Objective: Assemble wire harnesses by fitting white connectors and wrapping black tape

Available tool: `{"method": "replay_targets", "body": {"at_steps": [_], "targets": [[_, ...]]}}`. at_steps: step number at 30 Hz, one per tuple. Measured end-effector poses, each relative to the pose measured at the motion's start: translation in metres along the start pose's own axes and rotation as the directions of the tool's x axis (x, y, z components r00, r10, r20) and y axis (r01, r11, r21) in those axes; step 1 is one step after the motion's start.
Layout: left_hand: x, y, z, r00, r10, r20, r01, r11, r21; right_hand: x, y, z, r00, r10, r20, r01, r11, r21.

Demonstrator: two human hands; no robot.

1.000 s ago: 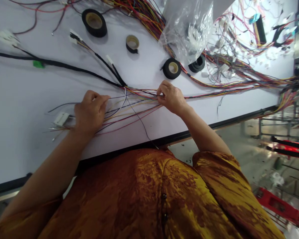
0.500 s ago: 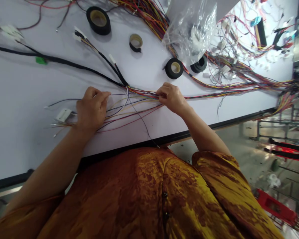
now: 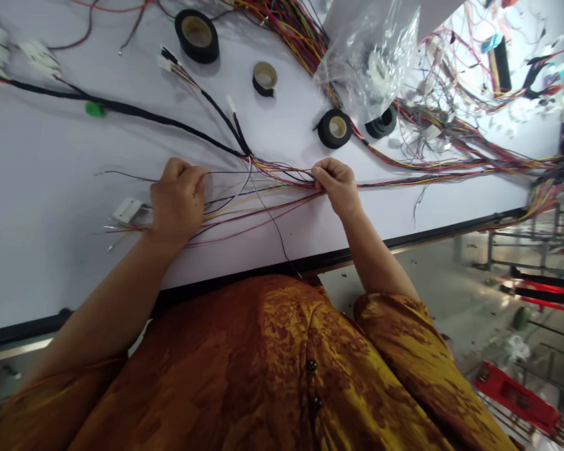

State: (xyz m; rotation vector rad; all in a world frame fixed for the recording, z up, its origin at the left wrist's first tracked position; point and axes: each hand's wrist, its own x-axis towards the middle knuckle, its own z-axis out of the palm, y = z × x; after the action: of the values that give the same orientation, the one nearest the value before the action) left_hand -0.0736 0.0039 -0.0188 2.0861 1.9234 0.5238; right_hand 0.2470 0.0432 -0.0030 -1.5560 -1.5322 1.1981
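My left hand is curled over a spread of thin coloured wires on the white table top, and the fingers hide the wires beneath them. My right hand pinches the same wires between thumb and fingers, close to where they leave a multicoloured bundle. Between my hands the wires run loosely side by side. A white connector lies just beyond my left hand, with wire ends trailing past it. A black-sleeved harness branch meets the wires above my hands.
Black tape rolls and a clear plastic bag lie beyond my hands. A dense wire tangle fills the far right. The table's black front edge runs below my wrists, with a red-and-metal rack on the floor.
The view has drifted, so the table items sit further right. My right hand has tightened its pinch on the wires and its wrist has turned. My left hand stays curled over the wires.
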Motion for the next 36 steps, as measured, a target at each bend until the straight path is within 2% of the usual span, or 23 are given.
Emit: {"method": "replay_targets", "body": {"at_steps": [4,6,8,10,12,13,18,20,22,25,27,30,32,35,36], "targets": [[0.000,0.005,-0.004,0.999,-0.030,0.040,0.029,0.999,0.026,0.000,-0.013,-0.001,0.989,-0.089,0.121,0.117,0.960,-0.254],[-0.001,0.010,-0.006,0.997,-0.053,0.064,0.050,0.998,0.042,0.000,-0.014,0.001,0.987,-0.099,0.124,0.133,0.943,-0.305],[0.000,0.015,-0.006,0.996,-0.034,0.079,0.027,0.996,0.088,0.000,-0.012,0.004,0.995,-0.079,0.065,0.092,0.967,-0.237],[0.002,0.017,-0.004,0.991,0.091,0.101,-0.103,0.988,0.112,0.000,-0.007,0.008,0.997,-0.065,-0.031,0.062,0.995,-0.082],[0.006,0.016,0.001,0.962,0.239,0.135,-0.250,0.965,0.077,-0.002,-0.004,0.013,0.992,-0.072,-0.107,0.078,0.995,0.062],[0.009,0.014,0.004,0.949,0.278,0.150,-0.288,0.956,0.050,-0.003,-0.004,0.015,0.989,-0.082,-0.127,0.094,0.991,0.095],[0.013,0.001,0.014,0.960,0.228,0.163,-0.229,0.973,-0.016,-0.006,-0.010,0.016,0.984,-0.113,-0.138,0.108,0.993,-0.049],[0.012,0.000,0.015,0.964,0.214,0.161,-0.210,0.977,-0.039,-0.002,-0.010,0.011,0.977,-0.030,-0.210,0.050,0.995,0.090],[0.011,-0.001,0.014,0.967,0.201,0.156,-0.195,0.979,-0.054,0.003,-0.007,0.004,0.949,0.157,-0.274,-0.040,0.921,0.388],[0.010,0.000,0.014,0.970,0.193,0.145,-0.187,0.981,-0.053,0.007,-0.001,-0.010,0.886,0.386,-0.258,-0.076,0.668,0.740],[0.010,0.001,0.013,0.971,0.194,0.142,-0.188,0.981,-0.057,0.006,0.001,-0.021,0.869,0.441,-0.224,-0.059,0.542,0.838],[0.010,0.002,0.012,0.969,0.194,0.153,-0.186,0.980,-0.066,0.005,0.003,-0.039,0.870,0.452,-0.197,-0.038,0.459,0.888],[0.010,0.004,0.010,0.967,0.193,0.165,-0.185,0.981,-0.065,0.007,0.006,-0.047,0.866,0.435,-0.248,0.006,0.485,0.874],[0.010,0.005,0.008,0.966,0.181,0.187,-0.174,0.983,-0.052,0.013,0.014,-0.049,0.870,0.325,-0.370,0.008,0.742,0.670],[0.011,0.006,0.008,0.965,0.175,0.194,-0.169,0.984,-0.046,0.015,0.017,-0.048,0.892,0.258,-0.371,-0.016,0.838,0.545]]}}
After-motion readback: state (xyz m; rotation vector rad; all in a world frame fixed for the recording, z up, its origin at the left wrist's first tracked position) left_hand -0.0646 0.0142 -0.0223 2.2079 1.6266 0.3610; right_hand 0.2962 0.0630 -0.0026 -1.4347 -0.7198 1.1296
